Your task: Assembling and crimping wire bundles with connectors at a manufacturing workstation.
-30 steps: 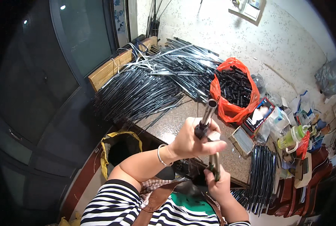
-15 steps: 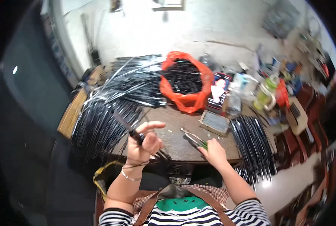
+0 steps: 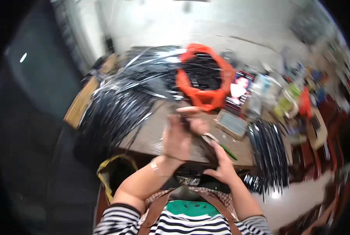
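My left hand (image 3: 181,135) is raised over the front of the brown table and smeared by motion. Its fingers are curled around something dark (image 3: 185,123) that is too blurred to name. To the right, my right hand (image 3: 224,168) has its thumb spread away from the fingers, and nothing shows in its grasp. Its fingertips are beside green-handled pliers (image 3: 228,152), which lie on the table (image 3: 149,135); the fingers partly cover them. Beyond my left hand lies a pile of long black strips (image 3: 116,113).
An orange plastic bag (image 3: 208,100) of small black pieces stands at the back. A grey rectangular block (image 3: 232,123) lies near a bundle of black strips (image 3: 269,154) overhanging the front right edge. Behind are a red-and-black box (image 3: 239,88) and a green bottle (image 3: 286,100).
My left hand has swung right, closer to my right hand. My right hand has let go of the pliers and drawn slightly nearer to me. The view has shifted, too.
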Available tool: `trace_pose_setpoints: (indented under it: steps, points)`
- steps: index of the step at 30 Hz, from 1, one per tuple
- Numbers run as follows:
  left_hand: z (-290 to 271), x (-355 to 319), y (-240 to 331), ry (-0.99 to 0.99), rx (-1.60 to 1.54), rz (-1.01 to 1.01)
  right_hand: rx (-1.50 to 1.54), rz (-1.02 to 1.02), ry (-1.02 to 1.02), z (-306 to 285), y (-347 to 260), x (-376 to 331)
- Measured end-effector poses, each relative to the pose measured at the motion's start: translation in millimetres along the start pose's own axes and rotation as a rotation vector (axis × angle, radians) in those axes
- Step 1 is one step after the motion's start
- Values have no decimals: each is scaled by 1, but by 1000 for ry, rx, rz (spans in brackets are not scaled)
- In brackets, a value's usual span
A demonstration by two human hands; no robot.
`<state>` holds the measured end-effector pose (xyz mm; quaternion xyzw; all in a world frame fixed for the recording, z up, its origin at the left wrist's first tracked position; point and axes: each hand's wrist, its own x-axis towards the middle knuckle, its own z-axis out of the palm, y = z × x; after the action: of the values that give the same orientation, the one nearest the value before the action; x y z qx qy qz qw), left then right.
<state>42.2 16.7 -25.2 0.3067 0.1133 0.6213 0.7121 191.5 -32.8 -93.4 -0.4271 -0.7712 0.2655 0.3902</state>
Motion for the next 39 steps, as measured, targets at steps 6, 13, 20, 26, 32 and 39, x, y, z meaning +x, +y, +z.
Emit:
trace_pose_setpoints:
  steps: [6, 13, 20, 26, 32, 39]
  points:
    - [-14, 4, -8, -389, 343, -71, -541, 165, 600, -72, -17, -13]
    - [-159, 6, 15, 464, 2195, 98, -1142, 580, 537, -171, 63, -74]
    - [-165, -6, 9, 488, 2247, 208, -1335, 726, 285, -148, 102, -73]
    - [-174, -5, 29, 675, 2287, 279, -989, 309, 375, -108, 60, -15]
    - [-184, -9, 13, 26, 2364, 326, -623, -36, 150, -28, 54, 3]
    - [-177, 8, 47, 131, 2296, 501, -596, 6, 52, -1, 59, 6]
